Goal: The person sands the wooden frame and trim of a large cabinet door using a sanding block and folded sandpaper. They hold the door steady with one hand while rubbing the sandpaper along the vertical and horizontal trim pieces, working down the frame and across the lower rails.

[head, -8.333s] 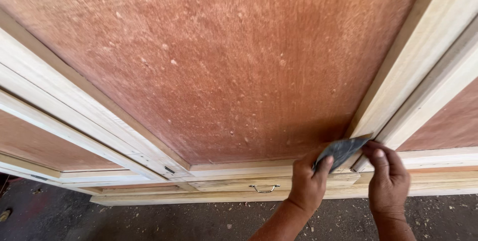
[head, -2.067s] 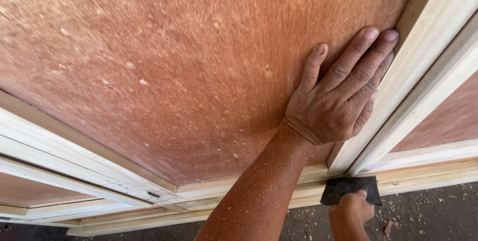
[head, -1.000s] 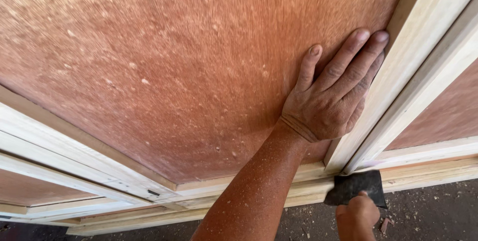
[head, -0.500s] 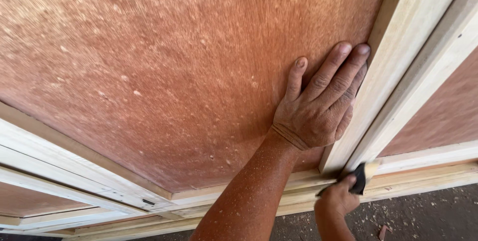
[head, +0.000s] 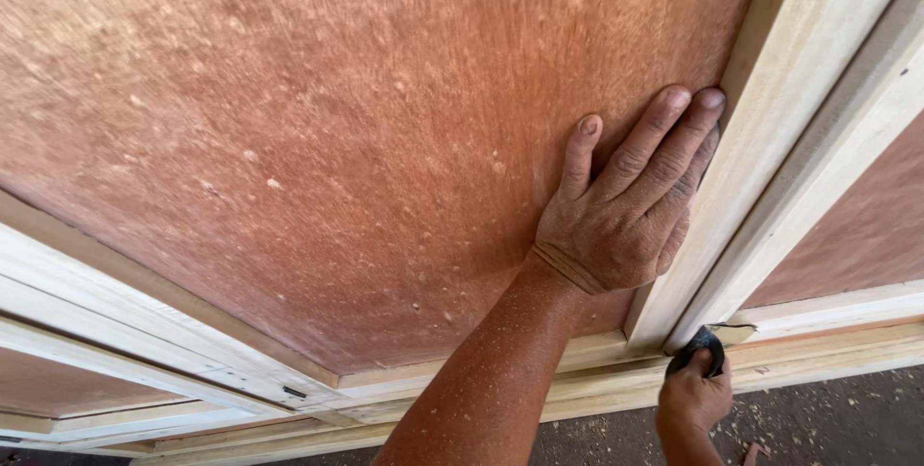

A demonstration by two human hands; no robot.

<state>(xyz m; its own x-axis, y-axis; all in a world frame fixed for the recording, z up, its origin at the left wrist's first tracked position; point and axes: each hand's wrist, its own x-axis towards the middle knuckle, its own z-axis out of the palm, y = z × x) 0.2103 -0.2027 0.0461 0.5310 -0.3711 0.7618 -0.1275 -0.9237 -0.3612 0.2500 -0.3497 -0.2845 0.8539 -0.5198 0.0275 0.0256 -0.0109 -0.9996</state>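
The left hand (head: pixel 624 204) is laid flat and open on the reddish-brown panel (head: pixel 318 139), its fingers spread narrowly and pointing up and to the right, their tips touching the pale wooden rail (head: pixel 770 129). That rail's long axis runs diagonally from the lower middle to the upper right. The right hand (head: pixel 695 397) is closed around a dark folded piece of sandpaper (head: pixel 701 343), which is pressed at the bottom corner where the rail meets the lower frame strip (head: pixel 828 307). Dust is seen on the forearm (head: pixel 491 370).
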